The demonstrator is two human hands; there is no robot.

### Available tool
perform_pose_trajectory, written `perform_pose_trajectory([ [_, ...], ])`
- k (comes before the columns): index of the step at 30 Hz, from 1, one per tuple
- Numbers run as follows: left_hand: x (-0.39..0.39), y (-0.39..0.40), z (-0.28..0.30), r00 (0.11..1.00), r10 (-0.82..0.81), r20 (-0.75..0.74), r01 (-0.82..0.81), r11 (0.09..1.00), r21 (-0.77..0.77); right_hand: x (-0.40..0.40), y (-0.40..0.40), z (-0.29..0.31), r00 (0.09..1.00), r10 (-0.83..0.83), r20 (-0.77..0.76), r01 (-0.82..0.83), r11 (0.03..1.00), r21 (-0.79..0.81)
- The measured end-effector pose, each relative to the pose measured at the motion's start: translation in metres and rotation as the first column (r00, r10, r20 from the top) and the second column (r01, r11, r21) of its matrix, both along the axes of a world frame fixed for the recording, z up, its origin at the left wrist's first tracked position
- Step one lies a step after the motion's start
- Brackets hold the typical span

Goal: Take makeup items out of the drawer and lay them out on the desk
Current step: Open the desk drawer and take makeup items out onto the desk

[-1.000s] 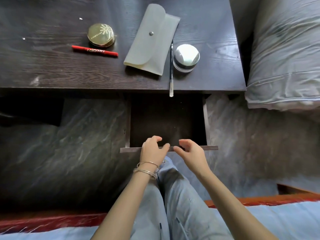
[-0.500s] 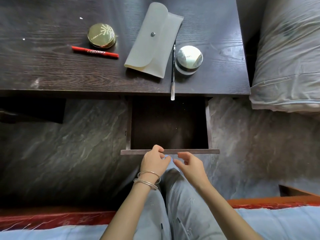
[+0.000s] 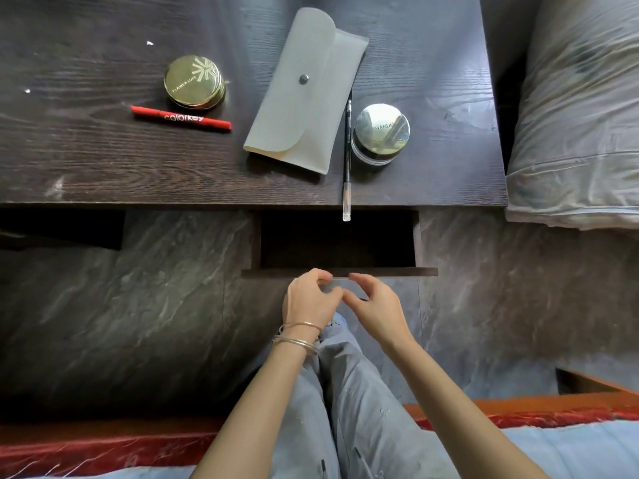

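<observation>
Lying on the dark desk (image 3: 86, 160) from left to right are a gold round case (image 3: 194, 81), a red pencil (image 3: 180, 118) pointing sideways, a gray pouch (image 3: 306, 91) tilted up-and-down, a thin black pencil (image 3: 347, 157) pointing up-and-down with its tip over the edge, and a silver jar (image 3: 381, 133). Below, the drawer (image 3: 339, 272) is part open. The left hand (image 3: 309, 300) and right hand (image 3: 375, 305), fingers curled, touch its front; whether they grip it, I cannot tell. Gray floor (image 3: 138, 305) lies underneath.

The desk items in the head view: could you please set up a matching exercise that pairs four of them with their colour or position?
Things:
1. round compact
2. Colorkey pencil
3. snap pouch
4. slim brush

Descriptions:
A. red, lying just in front of the gold compact
B. pale grey, closed with a single snap button
C. gold, with a starburst mark on its lid
D. black with a clear tip poking out over the desk edge above the open drawer

Pairs: 1-C, 2-A, 3-B, 4-D
</observation>
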State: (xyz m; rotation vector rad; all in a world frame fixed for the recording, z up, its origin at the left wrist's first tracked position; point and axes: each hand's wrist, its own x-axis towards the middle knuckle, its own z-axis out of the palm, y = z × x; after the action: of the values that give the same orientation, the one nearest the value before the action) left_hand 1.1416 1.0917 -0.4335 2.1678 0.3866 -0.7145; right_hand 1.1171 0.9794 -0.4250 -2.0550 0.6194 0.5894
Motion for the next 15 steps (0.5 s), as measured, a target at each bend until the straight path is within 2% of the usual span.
perform_pose_trajectory([
  [7,0.063,-0.003,-0.001,0.999,-0.034,-0.015,0.035,0.998,0.06,0.07,-0.001,0.003,0.999,0.009,-0.031,-0.008,0.999,0.044],
  [10,0.085,-0.003,0.001,0.999,-0.036,-0.021,0.038,0.998,0.054,0.093,0.001,-0.001,0.991,-0.078,-0.112,0.091,0.99,0.111],
  [15,0.106,-0.002,0.006,0.99,-0.138,-0.017,0.139,0.987,0.077,0.111,0.004,-0.007,0.974,-0.203,-0.105,0.222,0.95,0.219],
])
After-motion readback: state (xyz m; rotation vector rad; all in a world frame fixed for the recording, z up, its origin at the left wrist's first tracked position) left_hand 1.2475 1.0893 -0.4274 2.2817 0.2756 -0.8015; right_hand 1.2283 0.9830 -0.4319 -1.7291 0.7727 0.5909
